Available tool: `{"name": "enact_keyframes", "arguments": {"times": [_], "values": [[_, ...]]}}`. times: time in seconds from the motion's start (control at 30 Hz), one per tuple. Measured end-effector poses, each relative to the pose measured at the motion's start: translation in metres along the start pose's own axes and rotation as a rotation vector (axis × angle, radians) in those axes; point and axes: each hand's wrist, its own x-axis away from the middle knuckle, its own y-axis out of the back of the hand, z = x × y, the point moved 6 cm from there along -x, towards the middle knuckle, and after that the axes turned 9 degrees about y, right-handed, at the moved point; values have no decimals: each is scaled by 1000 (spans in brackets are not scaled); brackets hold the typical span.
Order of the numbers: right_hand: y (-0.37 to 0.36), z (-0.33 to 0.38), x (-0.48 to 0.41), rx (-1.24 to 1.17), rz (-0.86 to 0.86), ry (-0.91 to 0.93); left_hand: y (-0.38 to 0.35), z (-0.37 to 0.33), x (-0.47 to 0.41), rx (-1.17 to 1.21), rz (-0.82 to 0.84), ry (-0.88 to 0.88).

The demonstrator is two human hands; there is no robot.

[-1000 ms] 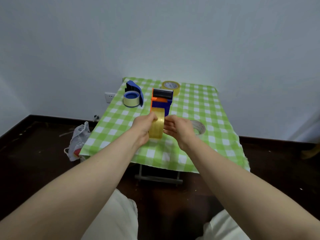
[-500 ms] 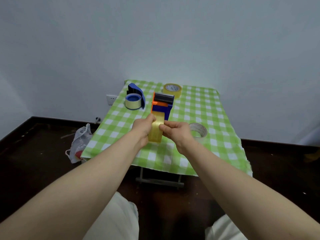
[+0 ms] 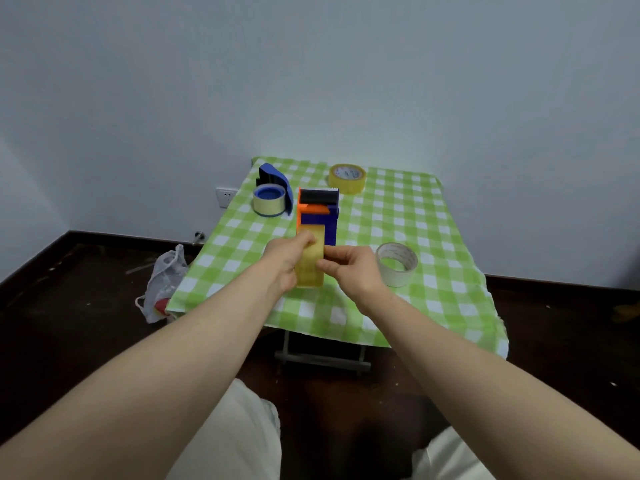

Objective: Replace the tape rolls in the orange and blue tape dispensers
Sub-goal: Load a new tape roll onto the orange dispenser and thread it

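Closest in, both hands are on the yellow tape roll (image 3: 309, 263). The left hand (image 3: 285, 263) grips its left side with curled fingers, and the right hand (image 3: 351, 268) pinches its right edge. The roll sits at the near end of the orange dispenser (image 3: 316, 213), over the tabletop (image 3: 436, 233). Can't tell if the dispenser's base touches down.

What could go wrong, I reckon: the roll goes on crooked, or the loose tape end sticks to a finger, since both hands are squeezing the same spot.

Count: two dispensers, four rolls. There's the held roll, a whitish roll (image 3: 397, 263) just right of the hands, and one roll (image 3: 269, 201) right up against the blue dispenser (image 3: 274, 174). The last yellow roll (image 3: 347, 178) is farthest back.
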Motion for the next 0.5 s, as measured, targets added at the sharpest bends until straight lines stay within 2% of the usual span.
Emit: {"name": "enact_keyframes", "arguments": {"times": [0.13, 0.3, 0.4, 0.5], "values": [[-2, -3, 4, 48, 46, -27, 0, 0, -1, -19, -18, 12], [7, -12, -8, -267, -123, -307, -4, 3, 5, -49, 0, -26], [3, -13, -17, -233, -104, -326, -7, 6, 8, -67, 33, -46], [-2, -13, -20, -172, -78, -280, -1, 7, 4, -69, -9, -54]]}}
